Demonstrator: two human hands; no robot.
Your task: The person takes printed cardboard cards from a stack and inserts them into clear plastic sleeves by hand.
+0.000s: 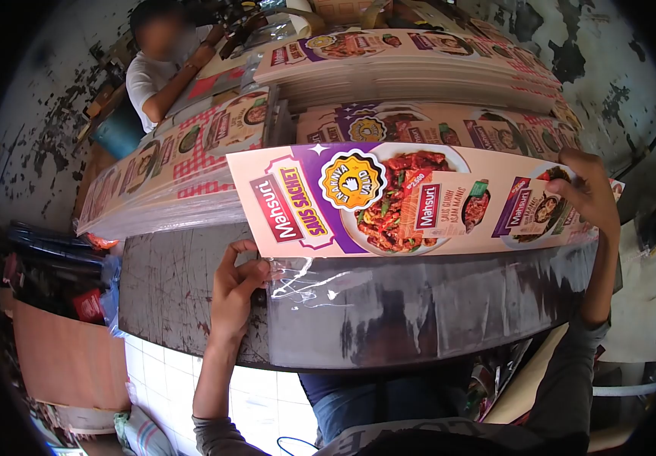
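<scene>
Left hand (238, 287) pinching clear sleeve (419, 311), right hand (588, 190) pinching printed card (373, 201), card's right end partly hidden behind it.

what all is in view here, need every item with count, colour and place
worktable: 1, dark and scuffed, centre
Mahsuri "Saus Sachet" board: 1, peach and purple, raised at centre
clear plastic: count unclear, transparent, near edge of worktable
Mahsuri board stacks: at least 3, mostly peach, left and beyond
co-worker: 1, white shirt, far left
bin: 1, blue-green, behind left stack
packet: 1, red, left of worktable
panel: 1, brown, lower left
striped sack: 1, pale, bottom left
tiled floor: 1, white, under worktable
left fingers: one hand, bare, at plastic's upper left corner
right fingers: one hand, bare, gripping board's right end
</scene>
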